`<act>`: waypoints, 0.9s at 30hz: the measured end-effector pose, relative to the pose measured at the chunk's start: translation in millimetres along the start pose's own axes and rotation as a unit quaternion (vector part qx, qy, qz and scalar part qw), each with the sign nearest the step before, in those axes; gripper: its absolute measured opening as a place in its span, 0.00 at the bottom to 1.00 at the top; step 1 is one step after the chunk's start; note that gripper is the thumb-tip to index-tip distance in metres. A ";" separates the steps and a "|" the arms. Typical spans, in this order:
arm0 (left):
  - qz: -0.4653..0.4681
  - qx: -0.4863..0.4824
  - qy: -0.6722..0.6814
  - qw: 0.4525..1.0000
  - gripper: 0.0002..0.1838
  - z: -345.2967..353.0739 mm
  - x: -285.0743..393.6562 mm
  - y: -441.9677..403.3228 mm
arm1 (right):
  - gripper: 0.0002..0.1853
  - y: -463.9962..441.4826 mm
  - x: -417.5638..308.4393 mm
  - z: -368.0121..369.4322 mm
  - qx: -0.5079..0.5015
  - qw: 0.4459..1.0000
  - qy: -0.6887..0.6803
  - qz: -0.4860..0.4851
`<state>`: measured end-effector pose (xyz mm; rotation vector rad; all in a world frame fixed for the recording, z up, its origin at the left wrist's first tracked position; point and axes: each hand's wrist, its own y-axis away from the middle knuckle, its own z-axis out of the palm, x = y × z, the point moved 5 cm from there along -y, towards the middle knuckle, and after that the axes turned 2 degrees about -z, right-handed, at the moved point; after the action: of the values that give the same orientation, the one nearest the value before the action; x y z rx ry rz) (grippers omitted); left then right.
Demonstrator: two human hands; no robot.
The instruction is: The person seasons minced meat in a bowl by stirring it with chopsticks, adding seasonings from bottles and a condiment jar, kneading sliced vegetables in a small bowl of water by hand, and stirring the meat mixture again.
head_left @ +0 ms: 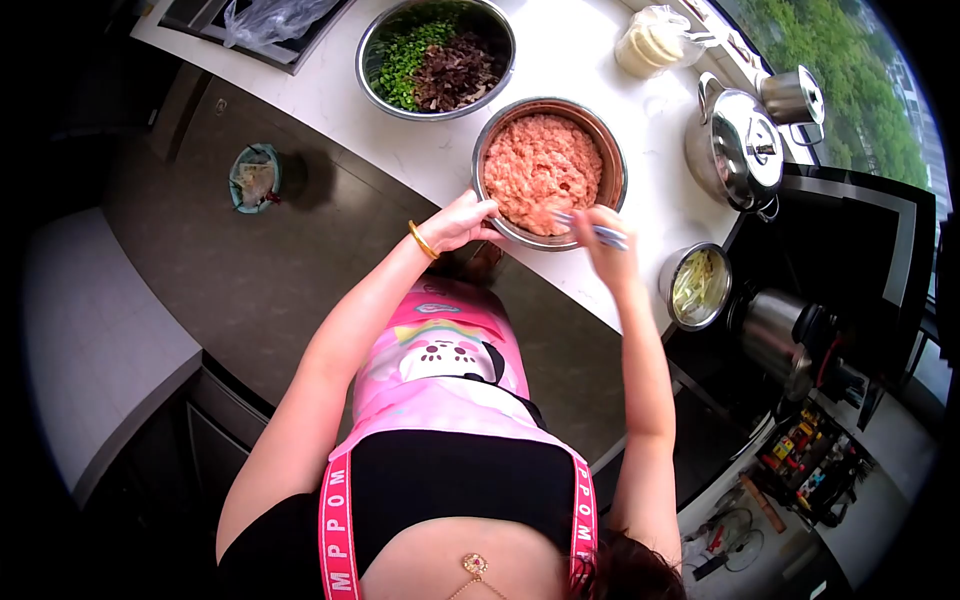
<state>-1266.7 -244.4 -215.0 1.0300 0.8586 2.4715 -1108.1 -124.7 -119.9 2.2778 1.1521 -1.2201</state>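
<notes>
Hands at a metal bowl of pink minced meat: the left hand point(468, 222) grips the rim of the meat bowl point(480, 205), at the frame's upper centre, while the right hand point(606, 240) clasps chopsticks point(600, 231) whose tips reach the minced meat point(545, 168). Just beside it on the white bench point(420, 150) — toward the top — sits a bowl of chopped greens and dark shreds point(437, 58). A lidded pot point(735, 150) stands at upper right, above a small bowl of pale strips point(697, 287).

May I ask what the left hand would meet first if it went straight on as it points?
The left hand would meet the metal bowl first; its fingers seem to touch the rim, though depth is unclear.
</notes>
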 end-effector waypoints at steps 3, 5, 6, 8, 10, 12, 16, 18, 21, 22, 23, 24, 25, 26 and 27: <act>0.001 -0.003 -0.003 1.000 0.15 -8.1 -6.8 -6.4 | 0.04 -29.0 0.8 18.9 0.036 0.994 -0.105 -0.010; 0.004 0.003 -0.001 1.000 0.16 -6.1 -3.5 -3.7 | 0.03 -44.3 5.4 -4.2 0.055 0.997 -0.042 -0.027; 0.009 0.007 0.003 1.000 0.16 -4.7 -1.4 -3.6 | 0.03 -43.6 2.3 -18.0 0.077 0.996 -0.007 -0.033; 0.011 0.011 0.003 1.000 0.16 -7.0 -5.4 -7.6 | 0.05 -27.1 1.7 -32.3 0.060 0.998 0.032 0.008; 0.013 0.018 0.004 1.000 0.16 -8.2 -5.0 -9.8 | 0.05 -10.7 1.4 -23.2 0.006 0.999 0.001 0.050; -0.002 0.017 0.009 1.000 0.15 -6.2 -4.9 -7.9 | 0.04 -7.1 -8.6 7.1 -0.024 0.999 -0.025 0.037; -0.010 -0.008 0.011 1.000 0.17 -3.6 -1.8 -4.7 | 0.04 -50.1 0.0 21.3 0.041 0.996 -0.042 -0.063; -0.004 0.001 0.006 1.000 0.18 -2.6 0.1 -2.0 | 0.04 -57.2 -3.1 -1.5 0.067 0.997 -0.008 -0.042; 0.011 -0.003 0.016 1.000 0.22 -8.3 -3.4 -7.0 | 0.06 -34.3 -9.4 -35.4 0.063 0.994 0.091 -0.019; 0.011 -0.010 0.016 1.000 0.24 -9.6 -5.0 -9.1 | 0.08 -26.5 -16.7 -41.6 0.061 0.995 0.074 -0.012; 0.010 -0.019 0.015 1.000 0.27 -10.1 -6.8 -10.8 | 0.08 -17.8 -21.0 -43.6 0.060 0.995 0.076 -0.012; 0.011 -0.019 0.017 1.000 0.27 -5.4 -3.9 -6.7 | 0.08 -10.0 -21.3 -46.5 0.073 0.995 0.060 0.015; 0.028 0.010 0.001 1.000 0.31 -1.5 0.7 0.6 | 0.09 -4.6 -19.5 -48.0 0.087 0.994 0.044 0.042; 0.045 0.040 -0.017 0.998 0.34 0.8 4.1 6.0 | 0.09 0.2 -11.6 -40.5 0.069 0.994 0.065 0.057; 0.046 0.040 -0.018 0.998 0.34 2.9 2.7 7.3 | 0.09 -0.1 -14.5 -29.4 0.039 0.994 0.065 0.081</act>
<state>-1267.0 -247.4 -207.2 1.1617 0.9242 2.5044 -1096.5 -114.7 -90.9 2.4864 0.9546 -1.0878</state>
